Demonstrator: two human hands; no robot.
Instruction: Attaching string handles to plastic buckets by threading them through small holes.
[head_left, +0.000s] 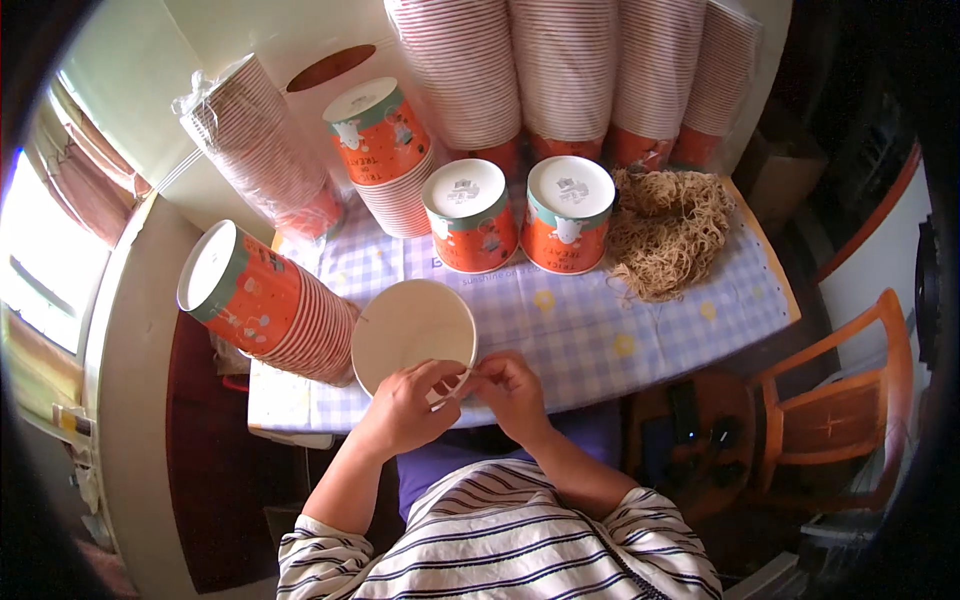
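A paper bucket [410, 325], pale inside, lies tipped at the table's front edge with its open mouth facing up toward me. My left hand [412, 405] is closed on the near right part of its rim, fingers bent over the edge. Against the outside of that same rim spot, my right hand [511, 396] is closed in a pinch. What its fingertips hold is too small to make out. A short dark mark shows on the bucket's far left rim. The two hands nearly touch.
Left of the bucket leans a stack of orange paper buckets [270, 305]. Two upside-down buckets [465, 220] [568, 215] stand beyond, beside a tangled heap of tan cords [672, 235]. Tall wrapped stacks [460, 75] line the back. A wooden chair [835, 405] stands at right.
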